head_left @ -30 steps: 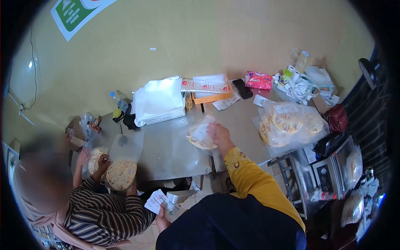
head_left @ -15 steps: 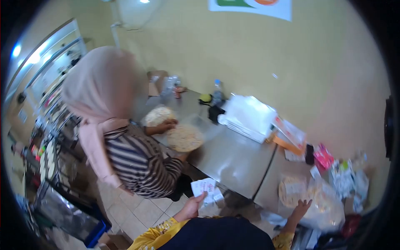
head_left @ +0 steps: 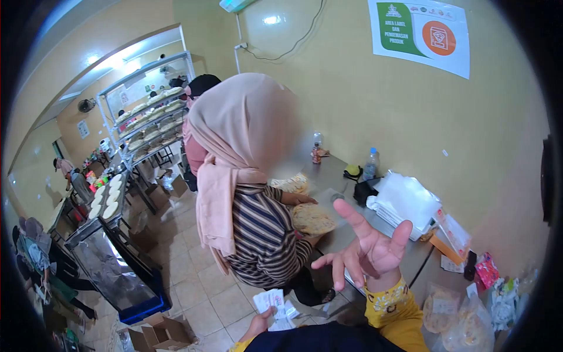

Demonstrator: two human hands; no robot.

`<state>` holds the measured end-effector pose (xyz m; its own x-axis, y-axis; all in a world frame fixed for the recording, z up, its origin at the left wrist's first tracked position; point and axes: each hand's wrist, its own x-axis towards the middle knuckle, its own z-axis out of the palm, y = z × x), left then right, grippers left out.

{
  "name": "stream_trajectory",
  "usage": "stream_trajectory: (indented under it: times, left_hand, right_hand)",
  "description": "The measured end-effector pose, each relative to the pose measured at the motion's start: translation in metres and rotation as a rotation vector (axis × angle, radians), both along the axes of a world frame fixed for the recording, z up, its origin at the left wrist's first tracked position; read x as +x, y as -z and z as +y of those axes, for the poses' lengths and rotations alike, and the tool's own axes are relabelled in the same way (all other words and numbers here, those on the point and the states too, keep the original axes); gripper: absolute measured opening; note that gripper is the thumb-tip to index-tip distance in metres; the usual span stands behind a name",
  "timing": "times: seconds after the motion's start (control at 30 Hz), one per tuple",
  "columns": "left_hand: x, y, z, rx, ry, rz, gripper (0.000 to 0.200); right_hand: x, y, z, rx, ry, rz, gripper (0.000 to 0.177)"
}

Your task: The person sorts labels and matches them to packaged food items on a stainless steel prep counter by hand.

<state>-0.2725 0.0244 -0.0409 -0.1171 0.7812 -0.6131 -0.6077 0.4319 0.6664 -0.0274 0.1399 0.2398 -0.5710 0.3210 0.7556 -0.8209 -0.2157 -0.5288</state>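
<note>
My left hand, low in the view, is closed on several white printed labels. Up in front of me, my right hand is raised, its fingers spread and nothing in it. Behind it lies the steel table, partly covered by the hand. To the left of the raised hand, a co-worker in a striped top holds a flat round food in a clear wrapper. Another pale round pack sits past the co-worker's hands.
A stack of white plastic sheets, a water bottle and an orange box sit along the wall. Bagged flat rounds are at lower right. Racks of dough rounds, a wheeled cart and open cartons stand left.
My right hand has risen from beside the bags to the middle of the view. The view has swung left, showing more of the room. My left hand still holds the labels.
</note>
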Motion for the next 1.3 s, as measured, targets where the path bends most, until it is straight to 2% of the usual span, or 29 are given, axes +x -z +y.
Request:
stream_trajectory:
  times: [0.1,0.17,0.27,0.33,0.4,0.43,0.47,0.57,0.6,0.63,0.7,0.73,0.83,0.93,0.97,1.07,1.17,1.27,1.3]
  left_hand:
    - [-0.035,0.039,-0.027,-0.052,-0.229,0.094,0.032]
    - [-0.055,0.061,-0.04,-0.047,-0.343,0.112,0.032]
    - [-0.089,0.106,-0.055,0.019,-0.452,0.142,0.032]
    - [-0.112,0.142,-0.065,0.085,-0.471,0.15,0.032]
    - [-0.124,0.166,-0.07,0.148,-0.476,0.138,0.031]
    - [-0.123,0.172,-0.074,0.165,-0.472,0.12,0.031]
    - [-0.123,0.174,-0.077,0.166,-0.474,0.097,0.031]
    - [-0.038,0.028,-0.052,0.049,-0.483,-0.061,0.031]
    - [-0.025,0.006,-0.045,0.02,-0.428,-0.031,0.032]
    - [-0.015,-0.003,-0.037,0.013,-0.398,-0.027,0.032]
    - [0.003,-0.012,-0.03,-0.003,-0.339,-0.022,0.032]
    - [0.009,-0.008,-0.025,0.027,-0.305,-0.073,0.033]
    - [0.037,-0.01,-0.012,0.013,-0.164,-0.054,0.034]
    - [0.063,-0.024,0.002,0.04,0.004,-0.121,0.034]
    - [0.072,-0.026,0.006,0.051,0.053,-0.131,0.034]
    - [0.106,-0.041,0.02,0.101,0.045,-0.09,0.033]
    - [0.136,-0.046,0.029,0.146,0.013,-0.079,0.032]
    - [0.159,-0.044,0.029,0.129,-0.022,-0.15,0.033]
    - [0.166,-0.043,0.028,0.123,-0.035,-0.164,0.033]
  right_hand:
    - [-0.019,-0.003,-0.003,0.085,-0.179,0.051,0.11]
    - [-0.02,0.004,0.0,0.33,-0.187,-0.086,0.096]
    - [-0.025,0.039,-0.015,0.257,-0.156,-0.425,0.072]
    - [-0.048,0.114,-0.014,0.068,-0.053,-0.737,0.046]
    - [-0.068,0.193,-0.019,-0.206,0.029,-1.014,0.034]
    - [-0.072,0.247,-0.02,-0.163,0.112,-1.162,0.029]
    - [-0.071,0.268,-0.029,-0.278,0.135,-1.3,0.026]
    - [-0.062,0.307,-0.037,-0.526,0.042,-1.223,0.023]
    - [-0.058,0.286,-0.034,-0.471,0.094,-1.309,0.021]
    - [-0.055,0.284,-0.029,-0.415,0.145,-1.285,0.021]
    - [-0.049,0.289,-0.019,-0.303,0.245,-1.236,0.02]
    - [-0.044,0.291,-0.016,-0.309,0.227,-1.188,0.027]
    - [-0.032,0.295,-0.021,-0.257,0.478,-1.164,0.036]
    - [-0.006,0.292,-0.027,-0.265,0.527,-1.194,0.043]
    - [0.003,0.296,-0.027,-0.314,0.474,-1.144,0.036]
    - [0.032,0.288,-0.023,-0.295,0.53,-1.073,0.023]
    - [0.056,0.268,-0.02,-0.317,0.566,-1.086,0.022]
    - [0.068,0.274,-0.023,-0.258,0.8,-0.924,0.023]
    - [0.074,0.275,-0.022,-0.224,0.805,-0.937,0.023]
